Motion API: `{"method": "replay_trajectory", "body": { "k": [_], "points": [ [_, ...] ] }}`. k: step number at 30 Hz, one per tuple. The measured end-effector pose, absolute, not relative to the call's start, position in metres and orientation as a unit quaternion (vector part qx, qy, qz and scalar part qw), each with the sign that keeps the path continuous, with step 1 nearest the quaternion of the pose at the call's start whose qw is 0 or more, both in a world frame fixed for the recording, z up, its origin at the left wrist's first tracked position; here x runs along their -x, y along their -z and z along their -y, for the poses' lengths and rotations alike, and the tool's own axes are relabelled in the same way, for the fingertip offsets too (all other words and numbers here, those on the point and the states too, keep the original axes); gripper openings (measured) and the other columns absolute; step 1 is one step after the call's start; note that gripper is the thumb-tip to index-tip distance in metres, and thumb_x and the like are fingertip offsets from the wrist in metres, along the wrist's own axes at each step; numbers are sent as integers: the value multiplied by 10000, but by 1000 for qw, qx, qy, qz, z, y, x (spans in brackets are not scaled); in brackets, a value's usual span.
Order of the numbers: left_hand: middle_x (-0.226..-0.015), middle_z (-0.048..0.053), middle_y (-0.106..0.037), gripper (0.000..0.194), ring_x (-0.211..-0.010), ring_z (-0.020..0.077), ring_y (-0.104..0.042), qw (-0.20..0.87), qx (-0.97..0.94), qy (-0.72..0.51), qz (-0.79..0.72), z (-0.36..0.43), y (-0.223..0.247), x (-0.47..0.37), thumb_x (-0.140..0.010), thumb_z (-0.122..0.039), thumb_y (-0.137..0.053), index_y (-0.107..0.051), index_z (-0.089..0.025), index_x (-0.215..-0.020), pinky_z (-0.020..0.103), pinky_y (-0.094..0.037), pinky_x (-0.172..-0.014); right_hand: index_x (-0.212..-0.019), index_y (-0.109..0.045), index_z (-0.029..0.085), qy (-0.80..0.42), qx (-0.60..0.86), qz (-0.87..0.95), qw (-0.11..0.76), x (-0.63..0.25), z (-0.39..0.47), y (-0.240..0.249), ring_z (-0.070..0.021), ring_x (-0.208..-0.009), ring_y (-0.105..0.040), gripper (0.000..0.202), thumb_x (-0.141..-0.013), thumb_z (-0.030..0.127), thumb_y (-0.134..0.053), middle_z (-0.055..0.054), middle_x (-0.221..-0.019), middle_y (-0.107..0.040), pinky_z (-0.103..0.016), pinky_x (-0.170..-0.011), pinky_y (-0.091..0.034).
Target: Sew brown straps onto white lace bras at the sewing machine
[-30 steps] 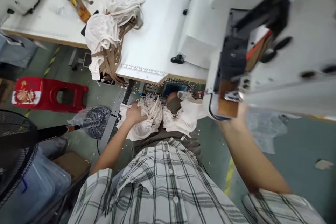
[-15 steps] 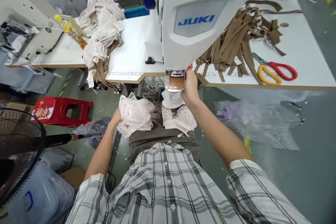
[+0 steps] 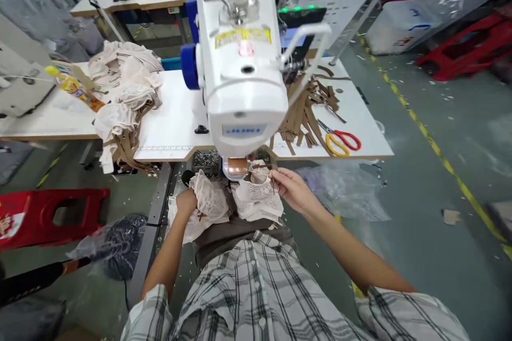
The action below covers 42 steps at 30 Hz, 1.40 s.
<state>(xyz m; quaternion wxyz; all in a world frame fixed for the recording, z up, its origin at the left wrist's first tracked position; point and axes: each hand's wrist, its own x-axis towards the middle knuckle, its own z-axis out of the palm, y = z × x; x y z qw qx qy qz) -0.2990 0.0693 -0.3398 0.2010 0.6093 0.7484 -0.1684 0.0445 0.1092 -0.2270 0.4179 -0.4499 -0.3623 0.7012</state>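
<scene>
A white sewing machine [image 3: 244,101] stands in front of me, its copper-coloured plate [image 3: 237,166] low at the table's front edge. Pale lace bras [image 3: 258,197] lie over my lap below it. My left hand [image 3: 186,201] is closed on the left part of the lace [image 3: 210,200]. On the right, my right hand [image 3: 290,185] pinches the edge of the lace piece beside the plate, where a thin brown strip shows.
Brown straps [image 3: 298,112] and red-and-yellow scissors [image 3: 340,141] lie on the right of the white table [image 3: 172,117]. A lace pile [image 3: 128,85] and yellow bottle [image 3: 76,89] are at left. A red stool [image 3: 52,216] stands lower left.
The view has shifted, showing more of the machine's top. My right hand has moved from beside the machine's plate down and right, and now pinches the lace edge. My left hand still grips lace.
</scene>
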Motion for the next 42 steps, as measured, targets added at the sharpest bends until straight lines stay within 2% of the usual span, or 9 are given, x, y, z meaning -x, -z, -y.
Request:
{"method": "replay_trajectory", "body": {
  "k": [7,12,15,18,21,26,30,34,42],
  "points": [
    [-1158,126,-679,300,-1093,256,-646,177,-635,48,-750,-67,318,288,-948,-338,-611,-652,-112,-1141,489,-501,-992,-767,-751,205,-683,422,369,468,-46,-47,197,-92,-555,-489,333,-676,510,-850,6,-658,-628,-229,-508,-380],
    [-1372,199,-583,443,-1304,288,-532,123,-659,-142,-729,-19,250,260,-1028,-283,-276,-535,-114,-1345,438,-430,-1081,-773,-766,212,-692,410,411,428,-42,-13,195,-109,-518,-498,340,-698,540,-822,0,-624,-639,-251,-493,-394],
    [-1388,128,-588,456,-1302,248,-538,258,-729,-321,-546,18,223,207,-1009,-409,-370,-489,-192,-1393,389,-438,-1084,-793,-768,215,-693,399,429,419,-33,-4,200,-112,-538,-518,317,-740,527,-796,2,-649,-650,-258,-531,-418],
    [-1007,82,-708,318,-973,226,-655,364,-733,-352,-454,32,214,159,-983,-438,-468,-665,-197,-1049,339,-517,-872,-804,-769,225,-698,403,405,431,-27,-6,205,-109,-569,-520,301,-731,515,-808,9,-675,-647,-250,-545,-422],
    [-744,35,-653,386,-714,178,-612,377,-700,-360,-488,22,210,139,-1024,-397,-387,-642,-192,-819,290,-484,-679,-804,-771,230,-711,403,369,442,-31,-23,206,-115,-648,-550,291,-710,499,-828,-2,-751,-661,-247,-596,-458],
    [-902,42,-720,347,-753,167,-667,290,-709,-374,-522,-16,195,143,-1016,-341,-422,-573,-221,-1304,262,-492,-673,-885,-771,241,-675,404,368,496,-40,-84,198,-87,-586,-440,309,-713,492,-825,32,-662,-530,-218,-505,-385],
    [-768,33,-729,363,-693,158,-682,129,-770,-329,-531,-52,182,157,-1017,-306,-392,-649,-231,-1263,244,-475,-641,-869,-740,223,-684,382,420,458,-32,-133,197,-81,-559,-456,308,-749,501,-799,32,-648,-525,-216,-509,-426],
    [-997,49,-790,364,-822,176,-732,93,-733,-277,-614,-74,178,175,-1015,-337,-426,-672,-256,-1271,244,-503,-666,-839,-694,219,-663,392,477,423,-20,-163,203,-111,-635,-576,339,-733,520,-807,1,-736,-618,-246,-592,-515],
    [-1423,40,-618,407,-1270,228,-611,315,-698,-309,-564,-85,189,209,-999,-401,-498,-606,-271,-1369,287,-541,-966,-751,-605,212,-498,414,629,430,-3,-191,202,-138,-640,-542,296,-833,477,-707,15,-685,-575,-290,-634,-465]
  ]
}}
